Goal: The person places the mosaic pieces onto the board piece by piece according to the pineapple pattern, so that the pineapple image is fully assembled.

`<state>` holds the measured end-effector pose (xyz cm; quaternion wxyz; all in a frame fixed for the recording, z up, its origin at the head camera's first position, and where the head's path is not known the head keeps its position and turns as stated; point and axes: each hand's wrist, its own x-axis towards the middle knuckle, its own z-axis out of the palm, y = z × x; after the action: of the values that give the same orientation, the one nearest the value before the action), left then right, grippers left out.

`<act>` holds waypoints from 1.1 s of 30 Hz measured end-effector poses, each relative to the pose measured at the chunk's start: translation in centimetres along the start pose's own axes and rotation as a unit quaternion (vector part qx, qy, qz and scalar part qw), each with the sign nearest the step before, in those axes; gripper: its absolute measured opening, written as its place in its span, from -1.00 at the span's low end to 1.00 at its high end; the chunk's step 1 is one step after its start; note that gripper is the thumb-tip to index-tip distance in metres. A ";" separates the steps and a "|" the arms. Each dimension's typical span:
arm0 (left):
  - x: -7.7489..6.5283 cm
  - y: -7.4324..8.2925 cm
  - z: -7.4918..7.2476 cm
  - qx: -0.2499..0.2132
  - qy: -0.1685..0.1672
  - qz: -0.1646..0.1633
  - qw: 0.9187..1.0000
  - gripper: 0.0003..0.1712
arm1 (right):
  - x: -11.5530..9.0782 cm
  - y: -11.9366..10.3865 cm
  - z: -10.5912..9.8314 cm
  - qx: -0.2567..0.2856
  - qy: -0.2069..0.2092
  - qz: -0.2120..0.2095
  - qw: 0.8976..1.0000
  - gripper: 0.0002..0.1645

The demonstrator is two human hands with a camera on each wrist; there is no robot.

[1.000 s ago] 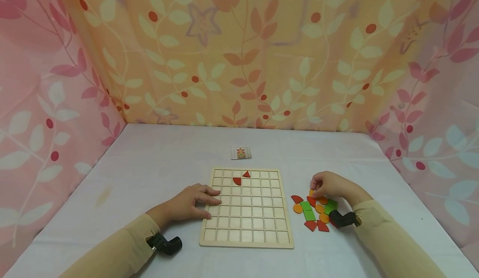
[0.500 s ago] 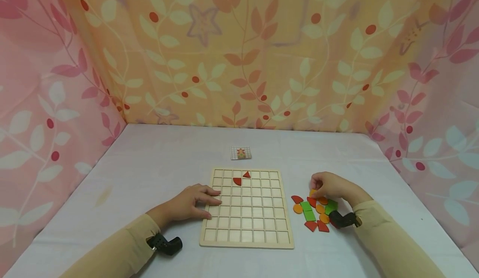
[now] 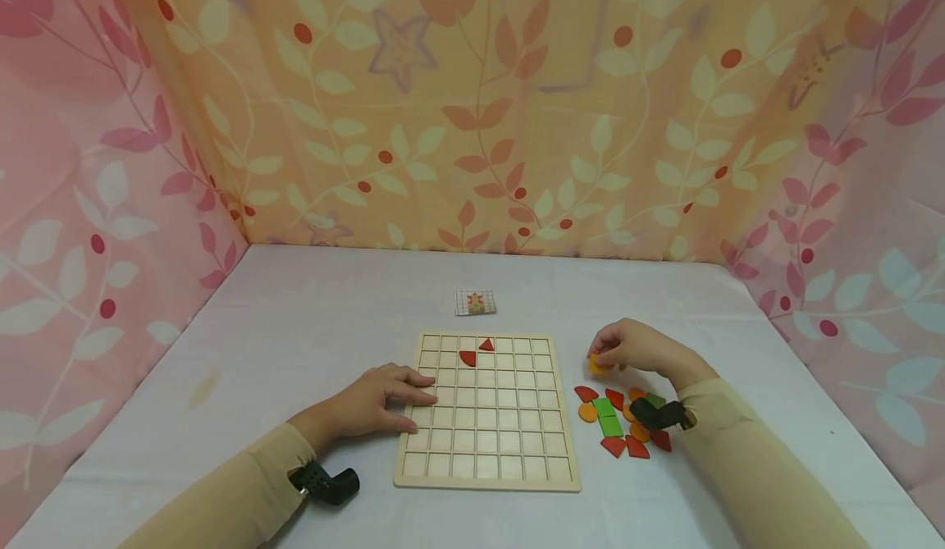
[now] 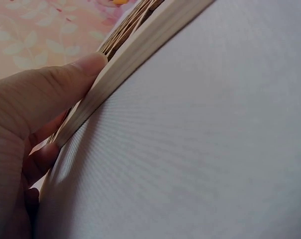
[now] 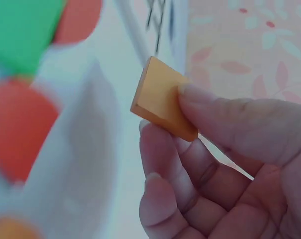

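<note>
My right hand (image 3: 641, 347) is raised just behind the loose pieces, right of the board. Between thumb and fingers it pinches a flat orange tile (image 5: 159, 92) with straight edges; the thumb covers one side of it. My left hand (image 3: 372, 401) rests on the left edge of the wooden grid board (image 3: 487, 442), fingers extended over the rim. In the left wrist view its thumb (image 4: 65, 79) lies along the board's edge. Two red pieces sit in the board's far rows: a triangle (image 3: 486, 344) and a quarter-circle piece (image 3: 468, 358).
Loose flat pieces lie right of the board, among them green tiles (image 3: 609, 425), orange discs (image 3: 586, 412) and red fan-shaped pieces (image 3: 637, 446). The right wrist camera overlaps some. A small printed pattern card (image 3: 476, 302) lies beyond the board. Patterned cloth walls (image 3: 472, 122) enclose the white-covered table.
My right hand has lifted away from the loose pieces, moving left and farther back with the orange tile in its fingers. The left hand and the board have stayed put.
</note>
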<state>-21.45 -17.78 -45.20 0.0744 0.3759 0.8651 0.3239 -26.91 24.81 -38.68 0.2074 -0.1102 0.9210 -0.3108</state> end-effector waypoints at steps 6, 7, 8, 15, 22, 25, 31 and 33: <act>-0.1 0.0 0.0 -0.004 0.000 -0.004 1.000 -0.47 | 1.5 -2.5 0.6 0.008 0.003 -0.034 0.999 -0.90; -0.1 0.0 0.1 -0.003 0.000 -0.004 1.000 -0.47 | 1.8 -2.9 0.8 0.013 0.005 -0.035 0.999 -0.90; -0.1 0.0 0.1 -0.002 0.000 -0.005 1.000 -0.47 | 2.0 -3.3 1.0 0.018 0.008 -0.035 0.999 -0.89; -0.1 0.0 0.2 -0.006 0.002 -0.008 1.000 -0.46 | 3.9 -5.9 2.7 0.033 0.023 -0.060 0.997 -0.85; -0.1 0.3 0.0 -0.007 0.003 -0.006 1.000 -0.47 | 5.4 -8.1 4.2 0.043 0.021 -0.093 0.995 -0.93; -0.1 0.3 0.0 -0.006 0.003 -0.005 1.000 -0.47 | 6.2 -8.6 5.1 0.043 0.018 -0.105 0.993 -0.97; 0.0 0.2 0.0 -0.007 0.002 -0.001 1.000 -0.47 | 7.3 -9.4 6.7 0.038 0.015 -0.124 0.991 -0.95; 0.0 0.1 0.0 -0.004 0.003 0.002 1.000 -0.47 | 7.5 -9.7 7.0 0.035 0.015 -0.126 0.991 -0.95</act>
<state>-21.39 -17.73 -45.17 0.0725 0.3765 0.8632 0.3285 -29.68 11.05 -40.10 0.1569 -0.2131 0.8915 -0.3678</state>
